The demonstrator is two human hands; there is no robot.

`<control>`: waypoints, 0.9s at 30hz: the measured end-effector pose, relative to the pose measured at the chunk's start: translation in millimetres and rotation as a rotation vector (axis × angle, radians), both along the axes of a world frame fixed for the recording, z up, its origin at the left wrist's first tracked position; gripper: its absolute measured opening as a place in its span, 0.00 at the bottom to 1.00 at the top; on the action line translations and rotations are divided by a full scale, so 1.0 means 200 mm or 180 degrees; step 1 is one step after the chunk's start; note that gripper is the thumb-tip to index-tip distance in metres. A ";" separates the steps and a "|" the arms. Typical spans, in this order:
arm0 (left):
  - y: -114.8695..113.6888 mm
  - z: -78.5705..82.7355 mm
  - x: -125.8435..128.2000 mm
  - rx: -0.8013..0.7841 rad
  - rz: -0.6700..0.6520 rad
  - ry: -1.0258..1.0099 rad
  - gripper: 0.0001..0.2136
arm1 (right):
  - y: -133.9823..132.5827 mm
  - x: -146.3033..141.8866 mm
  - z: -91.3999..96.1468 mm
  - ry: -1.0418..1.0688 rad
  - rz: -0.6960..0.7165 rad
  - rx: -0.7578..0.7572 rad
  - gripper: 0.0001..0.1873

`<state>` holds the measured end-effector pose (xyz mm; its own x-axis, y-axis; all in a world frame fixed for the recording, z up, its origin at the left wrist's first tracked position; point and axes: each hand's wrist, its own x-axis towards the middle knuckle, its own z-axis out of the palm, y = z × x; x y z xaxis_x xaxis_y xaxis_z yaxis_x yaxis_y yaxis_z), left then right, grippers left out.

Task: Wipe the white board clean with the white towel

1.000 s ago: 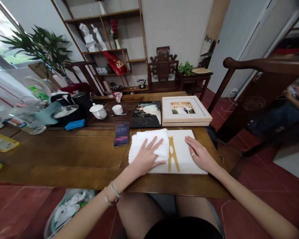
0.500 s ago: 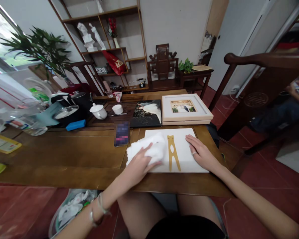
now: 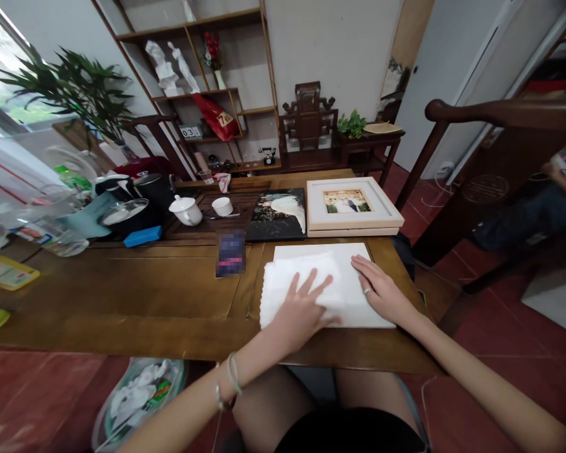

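Note:
A white cloth [image 3: 283,283] lies spread over the left and middle of a flat white panel [image 3: 349,251]. On top of the cloth rests my left hand [image 3: 304,314], its fingers spread and slightly blurred by motion. The gold bracket-like shape on the panel is now hidden under the cloth and hand. My right hand [image 3: 380,289] lies flat on the panel's right side, fingers stretched out, a ring on one finger.
Behind the panel sit a dark photo panel [image 3: 278,214] and framed pictures [image 3: 356,220]. To the left are a dark phone-like item [image 3: 230,253] with a blurred face, a lidded white cup [image 3: 186,211] and a blue sponge-like block [image 3: 143,236]. A wooden chair [image 3: 490,116] stands right.
My left hand has slid the cloth to the right across the panel, covering the gold shape. Its fingers have spread out. My right hand stays in place.

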<state>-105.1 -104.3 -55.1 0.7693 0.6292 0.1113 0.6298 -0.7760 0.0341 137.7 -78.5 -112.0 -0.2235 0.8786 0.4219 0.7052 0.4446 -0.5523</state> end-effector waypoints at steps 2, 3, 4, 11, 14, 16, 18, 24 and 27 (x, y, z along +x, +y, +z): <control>-0.09 0.04 -0.05 -0.0175 -0.0208 -0.0070 0.16 | 0.00 0.00 0.00 -0.0009 0.0004 0.0005 0.22; -0.12 0.07 -0.08 -0.0310 -0.0274 -0.0119 0.16 | 0.00 0.00 0.00 -0.0007 0.0006 0.0015 0.22; -0.13 0.09 -0.10 -0.0455 -0.0278 -0.0187 0.16 | 0.00 0.00 0.00 0.0001 0.0010 0.0027 0.22; 0.20 0.08 -0.06 -0.0606 0.0350 -0.0438 0.20 | 0.00 0.00 0.00 0.0052 0.0028 0.0048 0.22; 0.36 0.04 0.03 -0.0384 0.0307 -0.0273 0.21 | 0.00 0.00 0.00 0.0082 0.0026 0.0051 0.23; 0.41 0.03 0.09 -0.0302 0.0318 -0.0203 0.21 | 0.00 0.00 0.00 0.0099 0.0044 0.0048 0.23; 0.44 0.04 0.12 -0.0277 0.0317 -0.0163 0.21 | 0.00 0.00 0.00 0.0088 0.0049 0.0038 0.23; 0.42 0.11 0.05 -0.0263 0.0329 -0.0115 0.23 | 0.00 0.00 0.00 0.0036 0.0026 0.0040 0.22; 0.40 0.12 -0.04 -0.0213 0.0503 -0.0109 0.24 | 0.00 0.00 0.00 0.0097 0.0052 0.0061 0.23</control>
<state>-112.4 -25.1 -31.3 0.6567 0.7488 0.0895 0.7413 -0.6628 0.1061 138.1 -77.6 -112.9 -0.2244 0.8667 0.4455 0.6807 0.4665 -0.5648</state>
